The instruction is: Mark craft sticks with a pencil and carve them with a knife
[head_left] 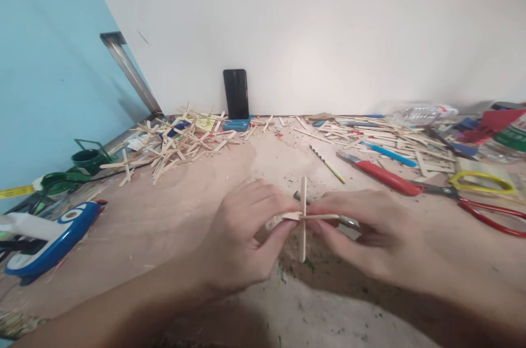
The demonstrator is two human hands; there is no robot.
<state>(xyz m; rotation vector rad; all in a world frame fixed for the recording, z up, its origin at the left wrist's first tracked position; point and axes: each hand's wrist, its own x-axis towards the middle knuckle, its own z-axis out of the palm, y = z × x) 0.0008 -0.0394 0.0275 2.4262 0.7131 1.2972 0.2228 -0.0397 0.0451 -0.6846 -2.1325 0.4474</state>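
So my left hand (250,227) and right hand (367,222) both have fingertips clamped on a pale, flat wooden-stick cross (303,217), on my side of the upright black rectangular phone (236,94). Looks like I'm at the fitting step, squaring the crossing. Next move probably calls for a light, even pinch, minding that slim silvery metal rod (348,223) by my right fingers.

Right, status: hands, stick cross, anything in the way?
Left hand pinching stick cross. Right hand pinching opposite side. Possible obstruction: silvery object, partly hidden by right hand.
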